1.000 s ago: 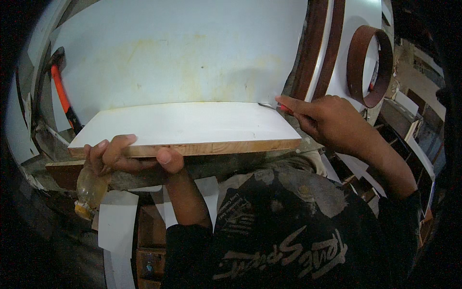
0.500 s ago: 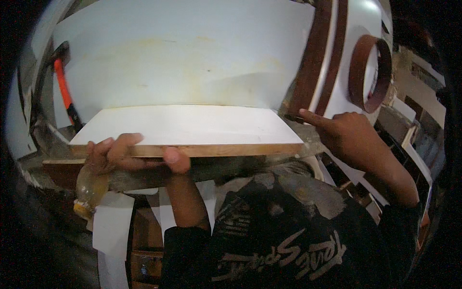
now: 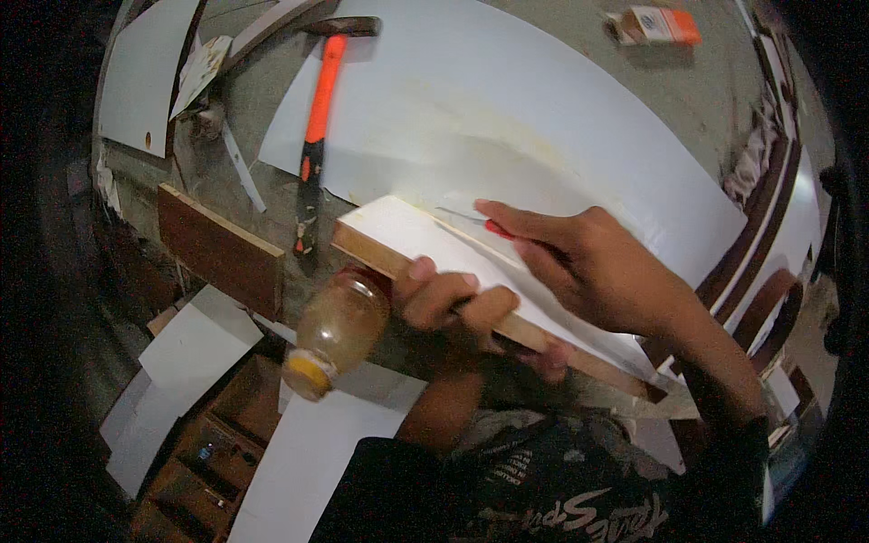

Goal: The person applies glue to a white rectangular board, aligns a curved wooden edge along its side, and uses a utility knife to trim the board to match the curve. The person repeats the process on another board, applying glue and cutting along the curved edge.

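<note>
My left hand (image 3: 462,303) is closed around the near edge of a white-faced board (image 3: 394,222) with a raw wooden edge. A clear bottle with a yellow cap (image 3: 335,330) sits against those fingers; whether they grip it too is unclear. My right hand (image 3: 588,267) is closed on a red-handled tool with a thin metal blade (image 3: 498,226), lying along the board's far edge. Beyond it is a large stained white sheet (image 3: 471,100), with an orange-and-black hammer (image 3: 321,100) near its left side.
A brown panel (image 3: 217,244) stands at left, above a wooden compartmented unit (image 3: 190,489) and white offcuts (image 3: 199,335). An orange-and-white carton (image 3: 656,25) lies at the back right. Dark brown strips (image 3: 751,235) run along the right.
The view has swung left. The board now slants down to the right, and my right hand has moved inward over it with the blade along the far edge. The bottle appears larger.
</note>
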`<state>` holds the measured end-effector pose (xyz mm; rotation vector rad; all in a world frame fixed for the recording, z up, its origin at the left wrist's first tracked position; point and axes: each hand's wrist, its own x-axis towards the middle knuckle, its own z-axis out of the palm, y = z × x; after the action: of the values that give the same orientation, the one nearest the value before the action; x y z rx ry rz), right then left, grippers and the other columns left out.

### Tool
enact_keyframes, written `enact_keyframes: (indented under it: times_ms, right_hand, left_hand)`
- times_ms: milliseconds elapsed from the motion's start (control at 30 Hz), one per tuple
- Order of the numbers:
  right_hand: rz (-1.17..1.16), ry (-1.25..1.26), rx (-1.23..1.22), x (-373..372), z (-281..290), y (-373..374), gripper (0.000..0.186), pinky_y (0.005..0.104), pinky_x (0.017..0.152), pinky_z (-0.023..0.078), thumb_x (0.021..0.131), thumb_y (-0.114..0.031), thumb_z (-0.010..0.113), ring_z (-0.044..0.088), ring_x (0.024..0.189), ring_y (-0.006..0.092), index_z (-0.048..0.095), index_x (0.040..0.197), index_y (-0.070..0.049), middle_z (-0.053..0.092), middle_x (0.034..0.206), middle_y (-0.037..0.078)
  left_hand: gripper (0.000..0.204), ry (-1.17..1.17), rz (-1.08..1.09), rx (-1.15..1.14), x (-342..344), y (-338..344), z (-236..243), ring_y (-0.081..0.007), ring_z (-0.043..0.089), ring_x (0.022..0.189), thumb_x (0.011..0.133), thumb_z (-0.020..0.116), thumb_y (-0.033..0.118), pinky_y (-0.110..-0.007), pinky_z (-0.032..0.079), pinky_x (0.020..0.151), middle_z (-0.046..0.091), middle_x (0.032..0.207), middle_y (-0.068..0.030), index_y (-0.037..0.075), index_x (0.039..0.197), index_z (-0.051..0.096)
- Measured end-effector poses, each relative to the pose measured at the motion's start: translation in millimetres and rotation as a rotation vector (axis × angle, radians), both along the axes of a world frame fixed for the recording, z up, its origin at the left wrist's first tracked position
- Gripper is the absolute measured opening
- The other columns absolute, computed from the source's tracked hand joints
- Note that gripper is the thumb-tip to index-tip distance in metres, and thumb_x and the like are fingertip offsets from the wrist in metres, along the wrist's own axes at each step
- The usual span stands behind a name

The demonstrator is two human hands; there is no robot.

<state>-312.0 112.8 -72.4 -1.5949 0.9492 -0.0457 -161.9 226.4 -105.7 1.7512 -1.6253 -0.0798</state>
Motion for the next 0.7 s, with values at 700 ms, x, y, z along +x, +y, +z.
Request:
enact_keyframes:
  times_ms: [700]
  right_hand:
    - [0.026, 0.109, 0.006, 5, -3, 9, 0.038, 0.0418, 0.064, 0.052, 0.103, -0.019, 0.055, 0.062, 0.058, 0.0366, 0.064, 0.139, -0.011, 0.063, 0.073, 0.026]
  left_hand:
    - [0.049, -0.06, -0.067, -0.093, 6, 0, -9, -0.0278, 0.037, 0.118, 0.081, 0.055, 0.079, -0.058, 0.029, 0.113, 0.04, 0.107, -0.0011, 0.031, 0.092, 0.053]
